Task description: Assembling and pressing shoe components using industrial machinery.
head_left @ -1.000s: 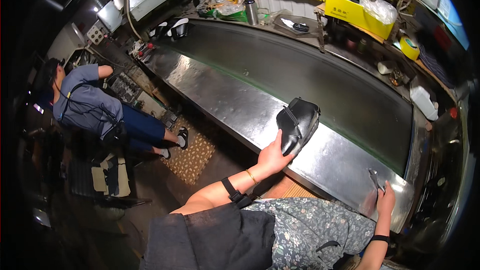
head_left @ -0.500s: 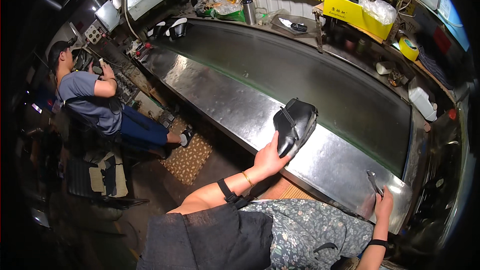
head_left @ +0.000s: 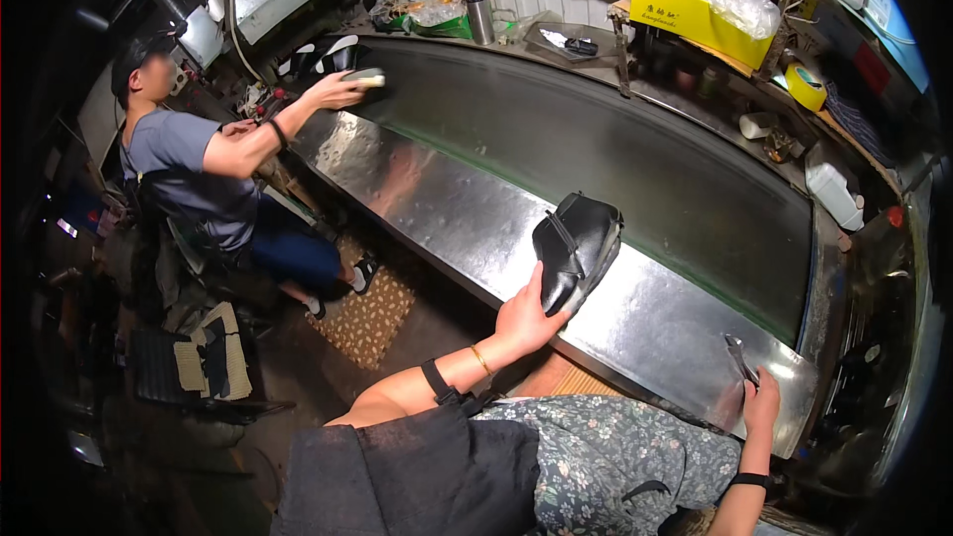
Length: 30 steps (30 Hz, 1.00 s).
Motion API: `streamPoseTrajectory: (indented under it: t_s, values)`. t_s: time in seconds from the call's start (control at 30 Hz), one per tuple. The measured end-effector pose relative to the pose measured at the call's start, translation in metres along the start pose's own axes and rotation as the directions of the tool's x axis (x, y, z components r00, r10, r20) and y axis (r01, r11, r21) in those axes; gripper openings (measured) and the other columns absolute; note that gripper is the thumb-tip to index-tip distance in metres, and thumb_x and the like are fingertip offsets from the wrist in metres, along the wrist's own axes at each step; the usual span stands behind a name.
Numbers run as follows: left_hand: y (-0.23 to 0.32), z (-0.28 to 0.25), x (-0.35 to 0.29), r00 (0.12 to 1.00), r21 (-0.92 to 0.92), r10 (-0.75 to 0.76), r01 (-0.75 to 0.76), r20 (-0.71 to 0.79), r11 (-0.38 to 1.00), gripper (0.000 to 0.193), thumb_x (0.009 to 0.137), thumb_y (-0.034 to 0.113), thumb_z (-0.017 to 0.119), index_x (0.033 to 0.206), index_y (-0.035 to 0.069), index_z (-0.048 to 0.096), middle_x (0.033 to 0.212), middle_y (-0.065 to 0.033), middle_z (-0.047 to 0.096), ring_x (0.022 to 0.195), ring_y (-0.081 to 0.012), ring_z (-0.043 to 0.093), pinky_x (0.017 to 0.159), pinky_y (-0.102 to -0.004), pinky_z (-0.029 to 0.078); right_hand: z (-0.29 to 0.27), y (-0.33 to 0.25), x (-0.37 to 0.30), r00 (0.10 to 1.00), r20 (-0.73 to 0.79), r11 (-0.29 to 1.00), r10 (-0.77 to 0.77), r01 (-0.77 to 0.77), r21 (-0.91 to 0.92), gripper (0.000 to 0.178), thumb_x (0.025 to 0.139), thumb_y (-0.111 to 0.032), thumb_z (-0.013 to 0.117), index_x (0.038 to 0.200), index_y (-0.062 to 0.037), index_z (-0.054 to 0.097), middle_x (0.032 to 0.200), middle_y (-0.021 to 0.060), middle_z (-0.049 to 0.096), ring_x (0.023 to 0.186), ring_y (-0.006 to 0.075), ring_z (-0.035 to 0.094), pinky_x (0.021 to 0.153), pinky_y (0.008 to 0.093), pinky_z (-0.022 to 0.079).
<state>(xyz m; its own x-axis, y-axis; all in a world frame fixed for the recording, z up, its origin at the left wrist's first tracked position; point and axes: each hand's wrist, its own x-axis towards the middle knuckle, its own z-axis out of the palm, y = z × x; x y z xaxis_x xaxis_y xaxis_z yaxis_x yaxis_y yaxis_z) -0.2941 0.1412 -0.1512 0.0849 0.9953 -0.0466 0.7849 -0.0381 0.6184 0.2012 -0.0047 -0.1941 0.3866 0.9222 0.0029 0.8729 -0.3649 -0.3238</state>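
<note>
A black leather shoe (head_left: 594, 234) with a strap rests on the shiny metal ledge (head_left: 467, 201), partly over the edge of the dark belt. My left hand (head_left: 526, 322) grips its near end, a finger along one side and the thumb by the other. To the right, my right hand (head_left: 761, 401) is closed around the handles of a dark metal tool that looks like pliers (head_left: 739, 355). The tool's head points away from me over the ledge.
At the left a co-worker (head_left: 199, 154) reaches over the belt (head_left: 596, 149) with a pale-ended object (head_left: 367, 79), near other shoes (head_left: 338, 55). Behind the belt are a steel flask (head_left: 479, 16), a small tray (head_left: 561, 43), a yellow box (head_left: 695, 15) and a white jug (head_left: 834, 189).
The co-worker has turned and stretched an arm out over the far left of the belt. My hands, the shoe and the tool stay nearly as they were; the view shifts slightly.
</note>
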Motion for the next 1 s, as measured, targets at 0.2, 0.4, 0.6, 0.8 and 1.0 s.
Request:
streamPoseTrajectory:
  t_s: [0.2, 0.4, 0.6, 0.8, 1.0]
  values:
    - [0.0007, 0.0006, -0.0006, 1.0, -0.003, 0.008, -0.009, -0.02, 1.0, 0.101, 0.08, 0.04, 0.073, 0.154, 0.0, 0.018, 0.117, -0.0272, 0.063, 0.105, -0.0407, 0.064, 0.09, -0.0448, 0.052, 0.0037, 0.0043, 0.0002, 0.996, -0.05, 0.997, -0.073, 0.073, -0.01, 0.04, 0.087, -0.01, 0.067, 0.125, -0.0003, 0.06, 0.123, 0.0211, 0.062, 0.115, 0.0391, 0.057, 0.099, 0.0434, 0.046]
    - [0.0032, -0.0012, -0.0002, 1.0, 0.004, -0.016, 0.016, 0.002, 1.0, 0.1, 0.08, 0.039, 0.074, 0.154, 0.001, 0.019, 0.118, -0.027, 0.063, 0.106, -0.0406, 0.064, 0.09, -0.0448, 0.052, 0.0022, 0.0039, -0.0009, 0.998, -0.036, 0.998, -0.043, 0.045, 0.033, 0.038, 0.087, -0.01, 0.066, 0.123, -0.0005, 0.061, 0.123, 0.0197, 0.062, 0.116, 0.0383, 0.055, 0.101, 0.0433, 0.044]
    - [0.0028, -0.0008, -0.0006, 1.0, 0.001, -0.023, 0.023, 0.001, 1.0, 0.1, 0.079, 0.039, 0.074, 0.154, 0.001, 0.019, 0.118, -0.0271, 0.063, 0.106, -0.0404, 0.064, 0.091, -0.045, 0.052, 0.0017, 0.0033, 0.0, 0.997, -0.039, 0.997, -0.065, 0.066, 0.029, 0.036, 0.086, -0.009, 0.066, 0.121, 0.0, 0.061, 0.121, 0.0196, 0.062, 0.115, 0.0385, 0.056, 0.101, 0.0432, 0.044]
    - [0.0038, -0.002, -0.0006, 0.999, -0.003, -0.029, 0.029, 0.014, 1.0, 0.1, 0.08, 0.039, 0.074, 0.153, 0.0, 0.019, 0.12, -0.0275, 0.062, 0.108, -0.0407, 0.064, 0.091, -0.045, 0.052, 0.002, 0.0035, -0.0008, 0.996, -0.043, 0.997, -0.081, 0.081, 0.0, 0.037, 0.085, -0.008, 0.066, 0.122, -0.0003, 0.061, 0.122, 0.0195, 0.062, 0.115, 0.038, 0.056, 0.099, 0.0428, 0.046]
    - [0.0054, -0.0032, -0.0004, 0.999, -0.006, -0.028, 0.028, 0.017, 1.0, 0.1, 0.08, 0.038, 0.074, 0.154, 0.0, 0.018, 0.121, -0.0274, 0.061, 0.108, -0.0405, 0.064, 0.091, -0.0448, 0.052, 0.0023, 0.001, -0.0009, 0.998, -0.041, 0.999, -0.047, 0.048, 0.022, 0.039, 0.085, -0.007, 0.066, 0.123, 0.0001, 0.061, 0.123, 0.0198, 0.062, 0.115, 0.038, 0.056, 0.099, 0.0429, 0.045]
